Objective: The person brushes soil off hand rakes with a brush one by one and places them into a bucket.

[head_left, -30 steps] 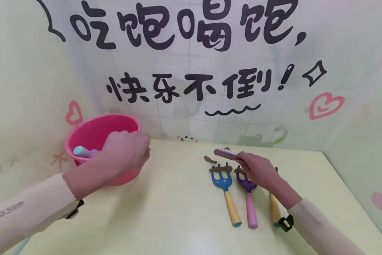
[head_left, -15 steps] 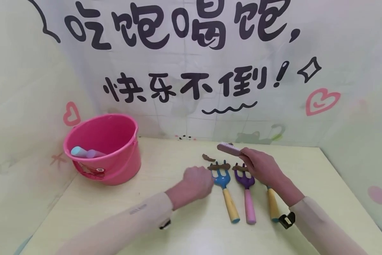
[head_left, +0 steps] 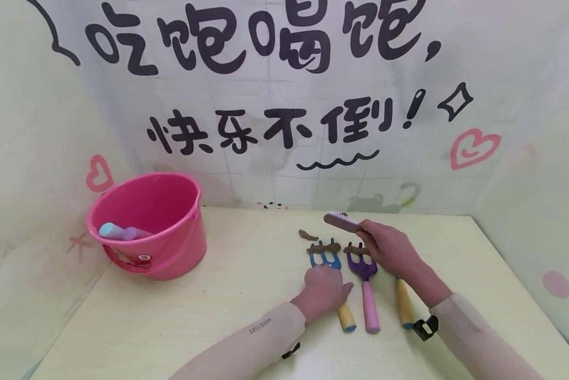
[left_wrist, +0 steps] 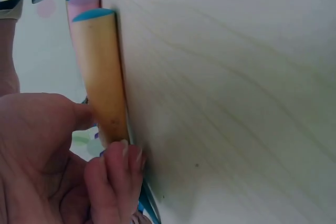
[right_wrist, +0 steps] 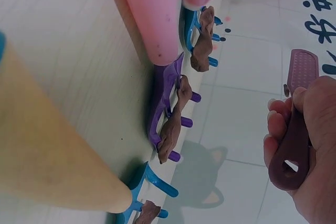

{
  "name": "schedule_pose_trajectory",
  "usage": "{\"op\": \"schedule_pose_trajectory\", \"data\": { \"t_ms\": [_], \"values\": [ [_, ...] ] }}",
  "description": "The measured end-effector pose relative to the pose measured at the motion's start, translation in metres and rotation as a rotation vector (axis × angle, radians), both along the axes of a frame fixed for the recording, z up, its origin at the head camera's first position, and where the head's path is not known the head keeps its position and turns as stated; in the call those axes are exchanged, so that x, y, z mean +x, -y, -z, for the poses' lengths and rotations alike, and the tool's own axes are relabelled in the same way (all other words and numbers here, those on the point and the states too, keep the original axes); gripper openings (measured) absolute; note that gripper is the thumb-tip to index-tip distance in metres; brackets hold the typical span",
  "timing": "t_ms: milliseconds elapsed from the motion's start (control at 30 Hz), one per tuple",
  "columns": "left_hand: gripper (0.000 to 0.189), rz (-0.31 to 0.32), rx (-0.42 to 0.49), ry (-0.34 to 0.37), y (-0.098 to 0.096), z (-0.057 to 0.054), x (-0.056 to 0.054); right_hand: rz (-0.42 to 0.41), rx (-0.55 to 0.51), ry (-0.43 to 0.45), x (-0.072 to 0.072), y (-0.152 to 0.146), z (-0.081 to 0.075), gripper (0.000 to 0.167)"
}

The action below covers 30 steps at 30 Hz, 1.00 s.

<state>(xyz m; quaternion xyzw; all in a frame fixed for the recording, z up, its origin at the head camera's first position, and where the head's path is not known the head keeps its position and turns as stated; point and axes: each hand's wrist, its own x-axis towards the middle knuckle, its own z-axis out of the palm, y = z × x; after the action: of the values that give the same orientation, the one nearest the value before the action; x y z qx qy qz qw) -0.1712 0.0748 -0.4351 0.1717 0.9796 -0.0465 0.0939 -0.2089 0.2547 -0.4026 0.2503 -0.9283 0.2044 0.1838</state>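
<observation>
Pale wood-grain table [head_left: 246,243], white-bristled brush [head_left: 340,221]

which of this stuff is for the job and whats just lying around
Seemingly the job:
brush, in the right hand
yellow-handled fork under the left hand
purple fork
third fork, partly hidden
brown clumps on the tines

Apparently just lying about:
pink bucket, no hand on it
loose brown piece

Bold black characters [head_left: 294,39] ring out from the backdrop [head_left: 246,92] behind the table's [head_left: 237,295] far edge: "吃饱喝饱,", and underneath it, "快乐不倒!", with 快乐 turning up sideways in the right wrist view! Over the near edge comes the left sleeve [head_left: 237,348], its small print [head_left: 261,325] apparently reading "LetsSlim", while toward the far left corner the label [head_left: 127,258] on the pink bucket [head_left: 189,245] is too small to read.
</observation>
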Motion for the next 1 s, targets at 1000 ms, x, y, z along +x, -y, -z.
{"op": "schedule_pose_trajectory", "data": {
  "t_ms": [1000],
  "values": [
    [0.038,-0.186,0.376,0.032,0.033,0.009,-0.004,-0.008,-0.021,0.057,-0.003,-0.001,0.010,0.007]
  ]
}}
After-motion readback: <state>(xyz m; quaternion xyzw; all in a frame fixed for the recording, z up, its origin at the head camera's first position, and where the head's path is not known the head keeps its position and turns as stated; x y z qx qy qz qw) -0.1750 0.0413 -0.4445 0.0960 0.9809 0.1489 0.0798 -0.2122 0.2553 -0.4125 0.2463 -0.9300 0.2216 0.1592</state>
